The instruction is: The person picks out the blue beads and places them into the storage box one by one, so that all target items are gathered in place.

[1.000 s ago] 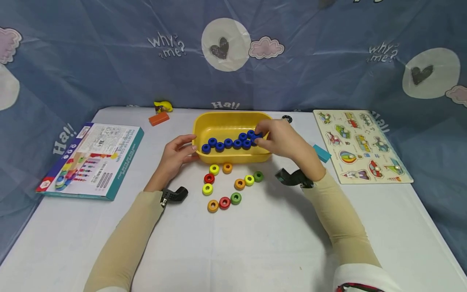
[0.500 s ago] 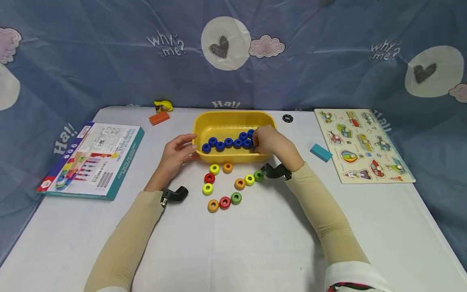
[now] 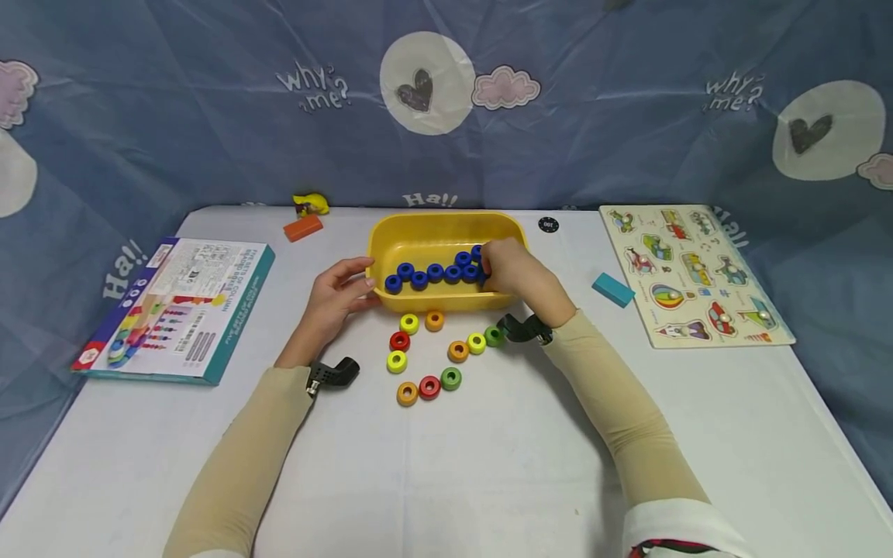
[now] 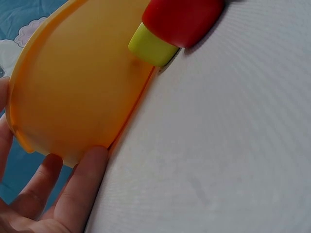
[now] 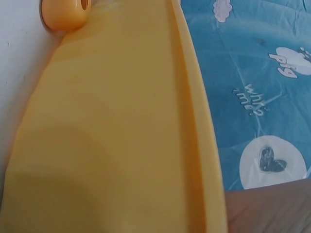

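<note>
A yellow plastic tub (image 3: 432, 301) stands on the white tabletop, with several blue ring beads (image 3: 436, 272) inside it. My left hand (image 3: 338, 293) holds the tub's left end, two fingertips over the rim and the others against the outer wall. In the left wrist view, fingers (image 4: 85, 184) press low on that wall. My right hand (image 3: 519, 270) reaches over the front right rim into the tub. Its fingers are curled down at a blue bead (image 3: 481, 278), which is mostly hidden behind them. The right wrist view shows mainly the tub's outer wall (image 5: 116, 126).
Before the tub lie loose ring beads: orange (image 3: 458, 352), red (image 3: 429, 387), yellow (image 3: 397, 361) and green (image 3: 451, 378). A toy box (image 3: 181, 310) is at left, a wooden puzzle board (image 3: 698, 279) at right. Blue (image 3: 613, 290) and orange (image 3: 303, 228) blocks flank the tub.
My right hand has moved lower and slightly left into the tub, covering blue beads that showed earlier; it has hardly moved since half a second ago. The left hand stays put.
</note>
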Action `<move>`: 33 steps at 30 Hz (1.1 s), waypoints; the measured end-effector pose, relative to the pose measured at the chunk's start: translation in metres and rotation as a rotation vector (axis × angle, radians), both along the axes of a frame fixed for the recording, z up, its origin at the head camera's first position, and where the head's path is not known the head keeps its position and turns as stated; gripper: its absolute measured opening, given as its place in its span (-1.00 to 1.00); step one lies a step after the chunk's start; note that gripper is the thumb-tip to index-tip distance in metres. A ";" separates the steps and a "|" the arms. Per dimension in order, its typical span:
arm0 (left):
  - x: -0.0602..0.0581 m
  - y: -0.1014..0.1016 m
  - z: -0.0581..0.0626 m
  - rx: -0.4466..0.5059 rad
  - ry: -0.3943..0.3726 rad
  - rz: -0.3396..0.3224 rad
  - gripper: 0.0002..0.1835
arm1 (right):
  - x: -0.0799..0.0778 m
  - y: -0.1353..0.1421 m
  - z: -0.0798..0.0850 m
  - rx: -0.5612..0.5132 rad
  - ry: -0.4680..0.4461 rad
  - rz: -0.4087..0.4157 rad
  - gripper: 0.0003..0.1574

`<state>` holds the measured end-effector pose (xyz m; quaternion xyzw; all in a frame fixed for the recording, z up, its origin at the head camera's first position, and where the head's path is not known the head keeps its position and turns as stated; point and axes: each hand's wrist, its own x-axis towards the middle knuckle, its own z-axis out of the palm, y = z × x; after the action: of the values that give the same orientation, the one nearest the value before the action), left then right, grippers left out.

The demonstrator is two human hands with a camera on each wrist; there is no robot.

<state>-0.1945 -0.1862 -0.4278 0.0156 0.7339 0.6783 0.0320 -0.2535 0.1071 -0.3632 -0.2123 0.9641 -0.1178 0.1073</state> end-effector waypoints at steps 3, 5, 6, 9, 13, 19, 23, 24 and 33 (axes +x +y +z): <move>-0.001 -0.001 -0.001 0.001 -0.001 -0.005 -0.51 | -0.001 0.000 -0.002 -0.008 0.007 0.002 -0.78; -0.001 -0.002 -0.001 0.001 -0.002 -0.006 -0.51 | -0.001 -0.001 -0.002 -0.010 0.008 0.004 -0.77; -0.001 -0.002 -0.002 0.003 -0.002 -0.007 -0.51 | -0.001 -0.001 -0.002 -0.011 0.008 0.003 -0.76; -0.002 -0.003 -0.002 0.007 -0.001 -0.009 -0.50 | -0.001 -0.001 -0.002 -0.011 0.013 0.002 -0.75; -0.002 -0.003 -0.002 0.008 0.001 -0.004 -0.50 | -0.001 -0.003 -0.002 -0.015 0.014 -0.002 -0.74; -0.003 -0.003 -0.003 0.021 0.007 -0.010 -0.49 | 0.001 -0.001 0.000 -0.015 0.012 0.003 -0.72; -0.005 -0.003 -0.003 0.024 0.011 -0.011 -0.50 | 0.003 0.001 0.004 -0.010 0.017 0.002 -0.69; -0.005 -0.003 -0.003 0.023 0.011 -0.010 -0.50 | 0.003 0.001 0.005 -0.011 0.014 -0.002 -0.68; -0.006 0.000 -0.005 -0.003 -0.009 0.013 -0.52 | 0.006 0.002 0.008 -0.006 -0.010 -0.002 -0.66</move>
<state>-0.2002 -0.1866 -0.4324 0.0077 0.7348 0.6775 0.0311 -0.2477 0.1087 -0.3555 -0.2112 0.9634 -0.1219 0.1114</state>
